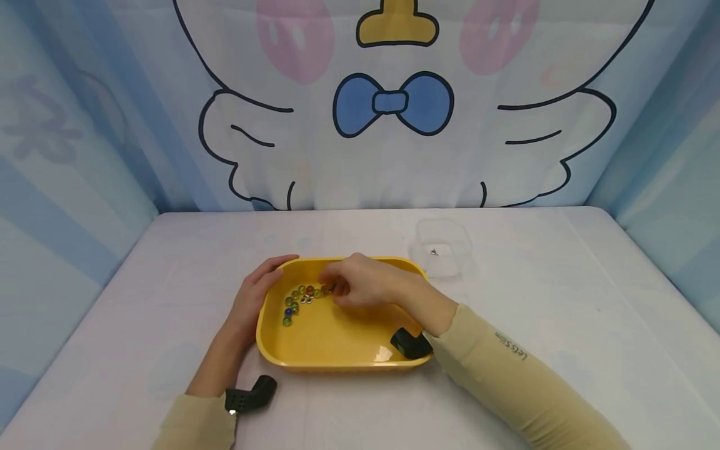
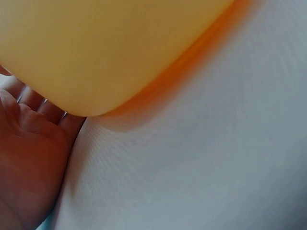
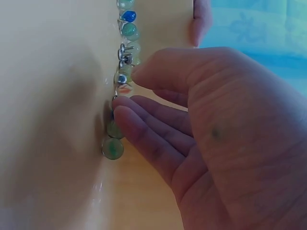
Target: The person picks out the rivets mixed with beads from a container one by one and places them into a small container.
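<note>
Yellow tray point(image 1: 349, 345), long axis running sideways, marbles point(image 1: 289, 312) inside

I find the table point(image 1: 562, 319) covered in pale cloth. Directly on it stand a yellow tray point(image 1: 349, 344) and, just beside its far right corner, a clear container point(image 1: 445, 266).

Glossy tray point(image 1: 343, 344), probably plastic

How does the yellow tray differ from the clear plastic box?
The yellow tray is opaque; the clear plastic box is see-through. The tray is larger than the box. The tray holds several marbles; the box, a small shiny piece. Both stand on the white table.
</note>
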